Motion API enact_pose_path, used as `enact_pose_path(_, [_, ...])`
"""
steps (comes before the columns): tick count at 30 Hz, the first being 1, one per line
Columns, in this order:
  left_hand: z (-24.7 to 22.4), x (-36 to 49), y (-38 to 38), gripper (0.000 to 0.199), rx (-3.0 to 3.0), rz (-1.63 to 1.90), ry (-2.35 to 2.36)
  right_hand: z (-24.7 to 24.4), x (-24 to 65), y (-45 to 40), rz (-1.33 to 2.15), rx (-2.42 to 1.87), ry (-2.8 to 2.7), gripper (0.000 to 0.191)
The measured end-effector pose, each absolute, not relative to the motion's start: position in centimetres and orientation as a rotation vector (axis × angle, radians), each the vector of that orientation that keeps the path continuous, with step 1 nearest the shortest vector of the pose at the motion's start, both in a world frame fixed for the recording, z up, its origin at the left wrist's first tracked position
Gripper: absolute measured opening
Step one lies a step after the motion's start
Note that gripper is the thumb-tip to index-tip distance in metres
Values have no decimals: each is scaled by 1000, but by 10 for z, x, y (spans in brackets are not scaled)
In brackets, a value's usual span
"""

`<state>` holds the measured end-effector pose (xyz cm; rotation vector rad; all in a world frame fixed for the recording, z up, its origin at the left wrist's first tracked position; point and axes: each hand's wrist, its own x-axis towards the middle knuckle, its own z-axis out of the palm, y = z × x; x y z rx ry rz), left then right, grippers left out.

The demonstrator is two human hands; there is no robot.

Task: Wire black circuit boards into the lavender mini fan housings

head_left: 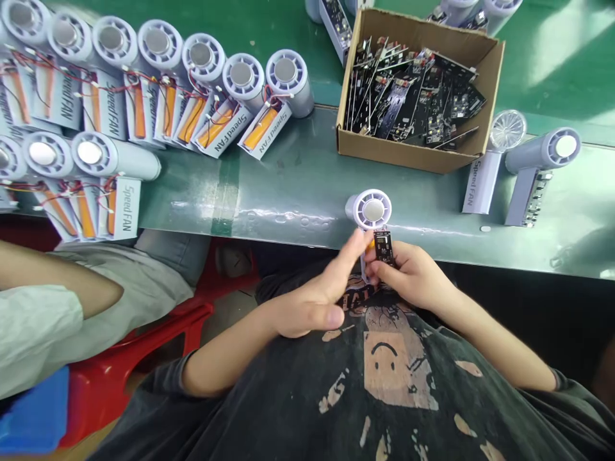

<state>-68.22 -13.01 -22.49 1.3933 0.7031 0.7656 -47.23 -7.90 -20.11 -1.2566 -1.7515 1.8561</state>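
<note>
A light grey handheld fan (pixel 373 209) with a round grilled head is at the table's front edge, its handle pointing toward my body. My right hand (pixel 416 274) is closed round the handle area, its thumb on a small black circuit board (pixel 383 246). A bit of orange shows beside the board, probably the battery inside the handle. My left hand (pixel 319 294) has its fingers stretched out and thumb apart, the fingertips right by the fan's neck. Whether they touch it I cannot tell.
A cardboard box (pixel 398 148) full of black circuit boards stands ahead. Opened fans (pixel 240 73) with orange batteries and red wires line the left. Two more handles (pixel 480 186) lie at the right. A co-worker's arm (pixel 57 275) and a red stool (pixel 158 333) are at my left.
</note>
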Motion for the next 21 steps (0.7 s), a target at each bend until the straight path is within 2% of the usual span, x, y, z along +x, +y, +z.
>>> enact_pose_path(3, [-228, -679, -121, 64, 1633, 899, 971, -207, -470, -78, 2195, -1124, -1368, 19])
enact_pose_path(7, [-231, -674, -107, 48, 1929, 917, 1246, -212, -472, -79, 2338, -1023, -1185, 28])
enact_pose_path(15, [-248, -678, -89, 40, 2009, 853, 1137, -217, -486, -78, 2548, -811, -1102, 23])
enact_pose_path(21, [-235, -677, -88, 11, 2021, 845, 1258, -215, -482, -77, 2615, -815, -1049, 32])
